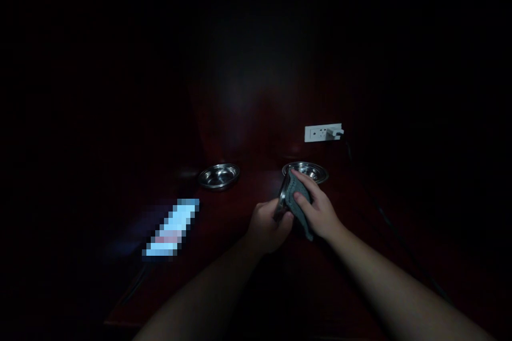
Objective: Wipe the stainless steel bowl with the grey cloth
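Note:
My left hand (269, 226) grips the lower edge of a shiny metal plate (282, 197), which is tilted up on its side. Against the plate's right face, my right hand (318, 205) presses a grey-green cloth (296, 201), its fingers closed on the fabric. A loose corner of the cloth hangs below the right hand. The cloth and fingers cover most of that plate. Just behind my hands, a second metal plate (320, 172) lies on the dark red table (240, 213), partly hidden. Further left rests a shallow metal dish (219, 177).
A blurred-out lit screen (173, 228) lies at the left of the table. On the back wall is a white power socket (320, 132) with a plug in it. A dark cable (394, 229) runs down the right side. The surroundings are very dark.

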`<state>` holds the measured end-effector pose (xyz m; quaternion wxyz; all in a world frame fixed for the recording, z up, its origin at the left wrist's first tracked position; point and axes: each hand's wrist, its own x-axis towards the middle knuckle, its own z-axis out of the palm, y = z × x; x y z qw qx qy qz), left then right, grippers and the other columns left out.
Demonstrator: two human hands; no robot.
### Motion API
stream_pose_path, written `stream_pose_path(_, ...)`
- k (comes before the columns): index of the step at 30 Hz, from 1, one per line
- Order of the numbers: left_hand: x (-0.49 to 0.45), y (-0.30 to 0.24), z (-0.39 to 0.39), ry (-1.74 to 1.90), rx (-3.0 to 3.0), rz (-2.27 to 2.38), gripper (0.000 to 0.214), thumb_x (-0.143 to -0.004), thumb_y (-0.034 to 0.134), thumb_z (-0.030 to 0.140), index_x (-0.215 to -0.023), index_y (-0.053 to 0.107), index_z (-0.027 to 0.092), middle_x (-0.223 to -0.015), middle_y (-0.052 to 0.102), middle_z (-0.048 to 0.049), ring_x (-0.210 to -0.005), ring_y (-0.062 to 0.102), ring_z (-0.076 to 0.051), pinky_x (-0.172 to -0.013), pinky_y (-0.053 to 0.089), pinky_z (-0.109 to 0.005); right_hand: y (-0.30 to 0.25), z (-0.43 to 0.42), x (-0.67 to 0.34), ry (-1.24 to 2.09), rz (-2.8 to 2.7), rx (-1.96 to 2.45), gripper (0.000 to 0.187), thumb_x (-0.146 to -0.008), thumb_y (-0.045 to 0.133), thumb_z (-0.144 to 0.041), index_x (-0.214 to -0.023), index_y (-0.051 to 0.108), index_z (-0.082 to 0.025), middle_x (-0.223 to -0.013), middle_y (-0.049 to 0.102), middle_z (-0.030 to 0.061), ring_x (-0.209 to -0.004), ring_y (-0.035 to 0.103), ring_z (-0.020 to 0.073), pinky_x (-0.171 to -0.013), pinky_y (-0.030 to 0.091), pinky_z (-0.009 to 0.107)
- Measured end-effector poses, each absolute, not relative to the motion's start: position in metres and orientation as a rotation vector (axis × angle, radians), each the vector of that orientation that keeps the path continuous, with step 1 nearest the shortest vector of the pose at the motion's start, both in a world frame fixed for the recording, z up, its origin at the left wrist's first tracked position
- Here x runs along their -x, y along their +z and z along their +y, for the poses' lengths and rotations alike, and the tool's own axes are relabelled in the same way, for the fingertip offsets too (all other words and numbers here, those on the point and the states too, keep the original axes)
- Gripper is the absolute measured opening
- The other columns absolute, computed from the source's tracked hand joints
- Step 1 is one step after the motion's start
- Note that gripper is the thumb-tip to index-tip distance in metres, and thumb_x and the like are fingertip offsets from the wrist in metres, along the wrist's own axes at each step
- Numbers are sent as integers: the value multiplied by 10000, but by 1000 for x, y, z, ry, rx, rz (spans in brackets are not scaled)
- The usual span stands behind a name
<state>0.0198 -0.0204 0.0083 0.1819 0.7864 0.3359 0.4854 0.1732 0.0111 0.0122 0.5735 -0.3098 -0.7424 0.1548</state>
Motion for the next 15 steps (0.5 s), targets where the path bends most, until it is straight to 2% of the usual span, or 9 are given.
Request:
stream_pose_path(5,-19,10,-23,1357,-2242,922,123,-788,487,256,-729,545,166,-637,598,-8,-556,533,-115,-578,418,-232,9,16,-176,484,-1677,732,462,-850,453,-387,-1284,445,-228,-1319,480,73,-1216,431,239,-1048,287,473)
stream_pose_path(15,-19,10,-25,1362,-2286,832,138,-789,485,258,-792,580,158,-662,600,-19,-581,539,-119,-586,424,-235,7,25,-179,693,-1522,774,422,-848,435,-463,-1182,538,-226,-1248,555,51,-1176,483,222,-1043,303,433)
